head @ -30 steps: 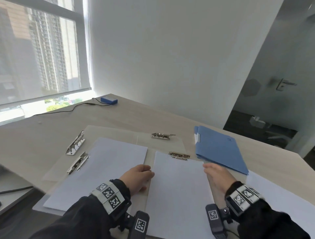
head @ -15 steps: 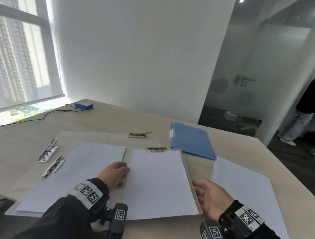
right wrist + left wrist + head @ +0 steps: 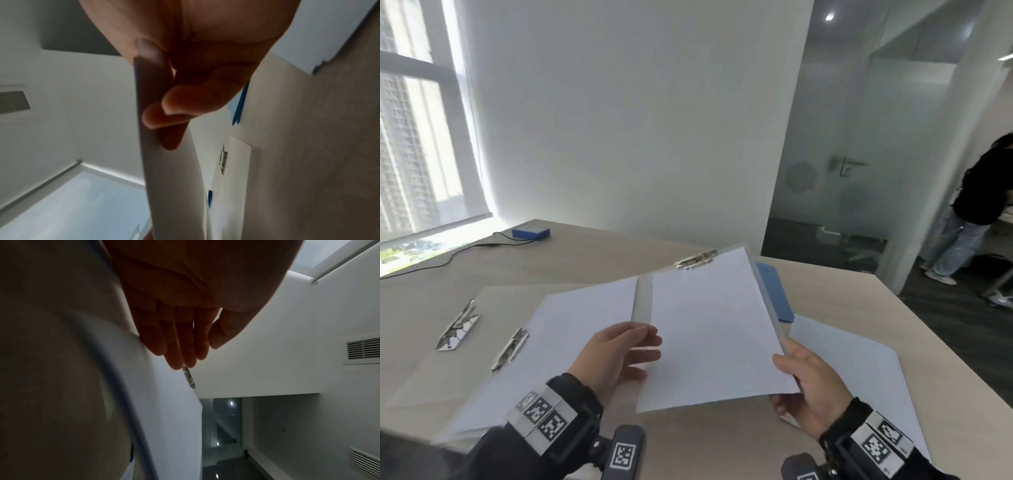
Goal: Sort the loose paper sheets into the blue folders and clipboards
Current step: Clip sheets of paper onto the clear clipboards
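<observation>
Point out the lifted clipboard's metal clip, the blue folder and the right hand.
metal clip (image 3: 695,259), head view, on the silver bar at the lifted clipboard's top edge.
blue folder (image 3: 777,291), head view, on the blue strip showing beyond the clipboard's right edge.
right hand (image 3: 810,387), head view, on the palm beside the clipboard's corner.

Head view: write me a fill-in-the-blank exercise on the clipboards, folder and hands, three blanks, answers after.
1. The right hand grips the lifted clipboard at its ____ edge.
2. The metal clip holds a ____ sheet on that clipboard.
3. The folder partly hidden behind the lifted clipboard is ____ in colour.
The left hand has straight fingers beside the clipboard.

Missing words: right; white; blue
</observation>
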The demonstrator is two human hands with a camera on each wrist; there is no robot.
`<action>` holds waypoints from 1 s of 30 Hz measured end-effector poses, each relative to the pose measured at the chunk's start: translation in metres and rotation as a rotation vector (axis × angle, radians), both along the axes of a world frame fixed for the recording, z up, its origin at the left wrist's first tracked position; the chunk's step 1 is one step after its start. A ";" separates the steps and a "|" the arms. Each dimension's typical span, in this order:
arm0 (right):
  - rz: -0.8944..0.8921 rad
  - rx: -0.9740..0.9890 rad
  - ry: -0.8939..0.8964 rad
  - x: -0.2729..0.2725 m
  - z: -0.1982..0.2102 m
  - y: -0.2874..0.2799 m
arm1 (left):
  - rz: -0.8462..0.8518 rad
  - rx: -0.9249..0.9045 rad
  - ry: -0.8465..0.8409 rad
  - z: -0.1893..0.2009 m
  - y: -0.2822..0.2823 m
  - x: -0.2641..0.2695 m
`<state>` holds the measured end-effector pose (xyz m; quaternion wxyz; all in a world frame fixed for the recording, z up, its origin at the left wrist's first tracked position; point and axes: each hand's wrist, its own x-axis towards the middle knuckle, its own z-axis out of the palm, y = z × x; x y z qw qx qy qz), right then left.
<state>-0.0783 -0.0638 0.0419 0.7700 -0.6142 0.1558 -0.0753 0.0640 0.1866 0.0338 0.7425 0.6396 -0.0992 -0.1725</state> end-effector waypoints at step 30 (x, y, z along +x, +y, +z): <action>-0.169 0.115 -0.084 -0.001 -0.006 -0.032 | -0.272 -0.254 0.186 0.000 -0.036 0.006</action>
